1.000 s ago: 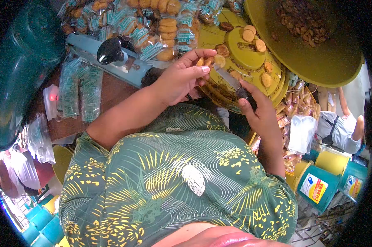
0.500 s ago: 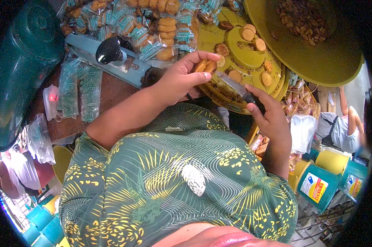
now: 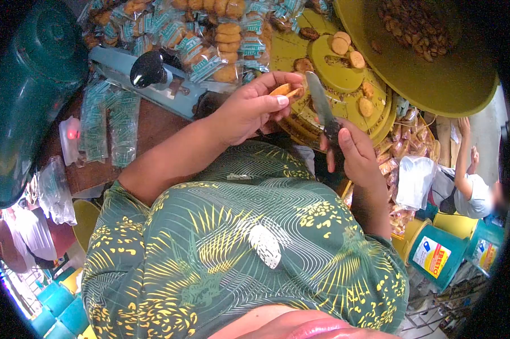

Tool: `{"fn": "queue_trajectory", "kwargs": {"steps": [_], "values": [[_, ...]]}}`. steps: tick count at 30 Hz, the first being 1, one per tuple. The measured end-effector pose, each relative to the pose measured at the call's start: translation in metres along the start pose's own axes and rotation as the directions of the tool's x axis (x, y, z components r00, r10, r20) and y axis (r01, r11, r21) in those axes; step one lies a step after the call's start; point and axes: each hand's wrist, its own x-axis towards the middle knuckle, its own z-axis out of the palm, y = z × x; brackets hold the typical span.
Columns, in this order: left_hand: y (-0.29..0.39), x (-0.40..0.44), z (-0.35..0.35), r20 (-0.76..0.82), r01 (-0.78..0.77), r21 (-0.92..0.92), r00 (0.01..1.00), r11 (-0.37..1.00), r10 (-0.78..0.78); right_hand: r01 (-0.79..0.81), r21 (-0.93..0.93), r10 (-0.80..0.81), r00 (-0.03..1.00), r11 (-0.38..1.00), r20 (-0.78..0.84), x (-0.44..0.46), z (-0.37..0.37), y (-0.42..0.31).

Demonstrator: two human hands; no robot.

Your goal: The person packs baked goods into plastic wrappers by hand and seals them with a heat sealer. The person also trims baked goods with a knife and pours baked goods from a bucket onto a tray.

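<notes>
A person's left hand (image 3: 244,108) pinches a pair of thin cookies (image 3: 283,91) edge-on between thumb and fingers, above the left side of a yellow lid (image 3: 337,70), while the right hand (image 3: 359,158) grips a knife (image 3: 320,100) by its dark handle. The right fingers are wrapped around that handle, some partly hidden. The blade stands upright just beside the cookies; whether it touches them cannot be told.

With steel this close to skin, the work seems to call for the edge turned away from the left fingertips and short, slow strokes. The rounds look brittle, so a light pinch should serve better than a squeeze, and holding them over the lid would let crumbs fall inside its rim.

Loose cookies (image 3: 340,44) lie toward the lid's far and right edges, beneath the overhang of a yellow bowl (image 3: 463,99). Filled packets (image 3: 228,48) crowd against the lid's far left edge.
</notes>
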Motion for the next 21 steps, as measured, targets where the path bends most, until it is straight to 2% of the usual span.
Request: {"fn": "queue_trajectory", "kwargs": {"steps": [21], "values": [[-0.0079, 0.0014, -0.009, 0.023, 0.049, 0.047, 0.998, 0.998, -0.05, -0.067, 0.139, 0.062, 0.997, 0.988, 0.04, 0.0109, 0.0091, -0.0016]]}}
